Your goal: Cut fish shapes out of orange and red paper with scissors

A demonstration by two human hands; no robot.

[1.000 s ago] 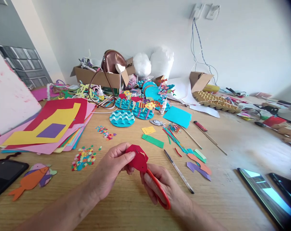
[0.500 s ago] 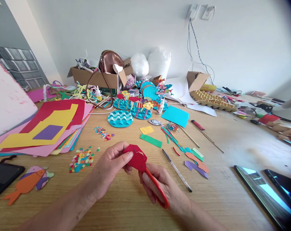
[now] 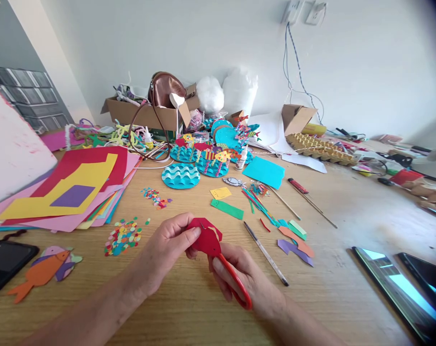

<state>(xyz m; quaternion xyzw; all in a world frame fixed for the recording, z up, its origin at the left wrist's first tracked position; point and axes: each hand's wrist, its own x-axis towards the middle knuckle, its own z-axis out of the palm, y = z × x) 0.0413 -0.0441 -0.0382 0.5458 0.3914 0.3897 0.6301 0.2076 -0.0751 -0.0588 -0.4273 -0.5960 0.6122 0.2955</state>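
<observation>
Between thumb and fingers, my left hand (image 3: 176, 235) pinches a piece of red paper (image 3: 206, 236), held above the table. A curved cut runs through the paper, and a small dark dot shows near its lower edge. My right hand (image 3: 239, 274) is closed around red-handled scissors (image 3: 236, 281); their blades are hidden behind the paper. To the left lie several cut paper fish, an orange fish (image 3: 43, 271) on top. Beside my right hand is a pen (image 3: 265, 253). Purple paper scrap (image 3: 293, 252) and orange paper scrap (image 3: 296, 240) lie farther right.
Coloured paper sheets (image 3: 95, 168) are stacked at the left, behind paper dots (image 3: 122, 238) and a phone (image 3: 9, 264). Blue wavy paper discs (image 3: 181, 176) and a glue bottle (image 3: 241, 158) stand farther back. Another phone (image 3: 394, 293) lies at the right, near wooden sticks (image 3: 317, 209).
The cut in the red paper gapes slightly wider, its upper right strip standing farther off. Both hands stay in nearly the same place; the view has shifted slightly.
</observation>
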